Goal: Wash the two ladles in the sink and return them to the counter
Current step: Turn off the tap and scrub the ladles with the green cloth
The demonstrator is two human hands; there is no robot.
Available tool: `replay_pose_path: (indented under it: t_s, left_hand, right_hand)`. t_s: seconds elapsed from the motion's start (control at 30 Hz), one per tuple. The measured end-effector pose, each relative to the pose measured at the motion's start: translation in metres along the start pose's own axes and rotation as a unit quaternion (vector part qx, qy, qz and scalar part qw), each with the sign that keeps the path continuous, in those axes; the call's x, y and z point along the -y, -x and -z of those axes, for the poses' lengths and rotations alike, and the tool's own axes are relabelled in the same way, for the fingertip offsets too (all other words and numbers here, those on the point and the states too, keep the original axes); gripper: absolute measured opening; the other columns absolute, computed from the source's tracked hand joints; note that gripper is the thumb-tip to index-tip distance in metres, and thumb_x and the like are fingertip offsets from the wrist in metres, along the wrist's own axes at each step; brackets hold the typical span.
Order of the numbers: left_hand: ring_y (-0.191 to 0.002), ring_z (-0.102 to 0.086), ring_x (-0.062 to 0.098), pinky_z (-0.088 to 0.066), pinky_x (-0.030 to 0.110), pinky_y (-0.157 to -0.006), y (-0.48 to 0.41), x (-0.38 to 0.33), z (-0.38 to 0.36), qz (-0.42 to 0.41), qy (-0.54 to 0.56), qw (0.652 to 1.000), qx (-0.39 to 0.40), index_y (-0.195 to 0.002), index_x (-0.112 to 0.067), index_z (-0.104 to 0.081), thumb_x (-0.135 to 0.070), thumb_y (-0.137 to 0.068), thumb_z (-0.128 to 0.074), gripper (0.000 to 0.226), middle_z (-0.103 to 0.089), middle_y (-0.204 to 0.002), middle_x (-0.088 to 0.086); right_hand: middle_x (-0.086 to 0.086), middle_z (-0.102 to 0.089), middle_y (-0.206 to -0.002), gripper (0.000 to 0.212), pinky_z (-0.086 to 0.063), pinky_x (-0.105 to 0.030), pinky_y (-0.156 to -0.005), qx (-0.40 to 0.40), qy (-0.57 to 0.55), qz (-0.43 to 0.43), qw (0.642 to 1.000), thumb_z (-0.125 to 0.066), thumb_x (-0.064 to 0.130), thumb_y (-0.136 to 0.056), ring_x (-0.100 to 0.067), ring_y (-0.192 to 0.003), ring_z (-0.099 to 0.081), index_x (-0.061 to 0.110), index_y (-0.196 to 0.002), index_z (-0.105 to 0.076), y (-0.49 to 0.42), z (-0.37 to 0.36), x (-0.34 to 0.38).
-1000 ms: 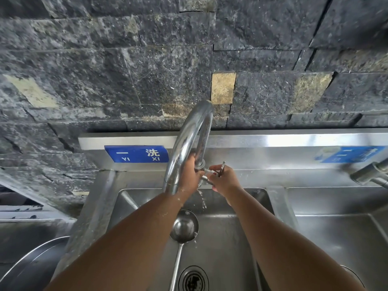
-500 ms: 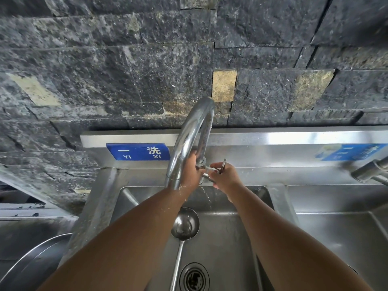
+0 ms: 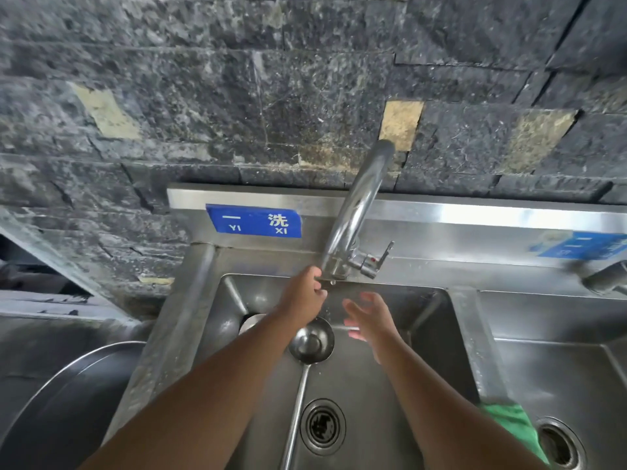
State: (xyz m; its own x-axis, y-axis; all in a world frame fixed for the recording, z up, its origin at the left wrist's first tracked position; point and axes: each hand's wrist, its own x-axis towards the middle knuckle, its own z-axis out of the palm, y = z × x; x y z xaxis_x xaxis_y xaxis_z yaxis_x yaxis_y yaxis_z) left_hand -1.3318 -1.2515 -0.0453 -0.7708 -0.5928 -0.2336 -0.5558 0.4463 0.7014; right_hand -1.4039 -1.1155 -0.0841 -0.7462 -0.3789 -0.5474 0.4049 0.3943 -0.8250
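**At the tap, ladle waiting in the basin**

A rough wall of dark grey stone blocks (image 3: 237, 96) fills the upper half of the view. Below it stands a stainless-steel double sink (image 3: 190, 320), with a large round metal pan (image 3: 68, 395) just off its left edge.

The left hand (image 3: 305, 295) reaches to the lower end of the tall curved chrome tap (image 3: 359, 198). Its fingers are curled against the spout there and seem to pinch it. The right hand (image 3: 368, 320) hovers over the left basin, blurred, with fingers spread and nothing in it.

One long-handled steel ladle (image 3: 311, 340) lies in the left basin, bowl up. It sits just under the hands, and its handle runs back past the round drain (image 3: 322, 425). A pale rounded metal shape (image 3: 252, 322) shows beside the left forearm. It may be the second ladle, but I cannot tell. A green cloth (image 3: 509, 422) drapes over the divider between the basins.

The step in hand looks like setting up the tap, and washing proper has not begun. Whether water is running I cannot tell. Next, a hand should probably take the ladle by its handle, lift the bowl under the spout and rub it clean.

A blue label (image 3: 253, 220) on the backsplash reads "一 洗" with "YI XI" beneath. A second blue label (image 3: 583, 247) further right is too blurred to read. The tap's small lever (image 3: 385, 254) carries a red dot.
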Motion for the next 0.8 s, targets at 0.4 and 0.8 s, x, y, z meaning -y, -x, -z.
replay_pose_path:
  t_s: [0.4, 0.8]
  left_hand:
    - [-0.09, -0.06, 0.025, -0.044, 0.027, -0.075, 0.09, 0.179, -0.022, 0.166, -0.019, 0.986, 0.028, -0.096, -0.008, -0.064, 0.004, -0.083, -0.052, 0.022, -0.061, -0.091, 0.009]
    - [-0.109, -0.064, 0.028, -0.053, 0.038, -0.091, 0.137, 0.274, -0.062, 0.294, -0.028, 0.955, 0.011, -0.115, -0.01, -0.058, -0.015, -0.09, -0.059, 0.025, -0.067, -0.112, 0.011]
  right_hand:
    - [-0.002, -0.065, -0.08, 0.008, -0.051, -0.027, -0.056, 0.166, 0.151, -0.139, 0.964, -0.054, 0.014, -0.095, -0.016, -0.064, -0.062, 0.021, -0.092, -0.059, 0.045, -0.126, -0.126]
    - [-0.001, -0.054, -0.06, 0.016, -0.038, -0.02, -0.043, 0.14, -0.037, -0.249, 0.958, -0.056, 0.005, -0.095, -0.012, -0.044, -0.05, 0.016, -0.083, -0.057, 0.05, -0.212, -0.2]
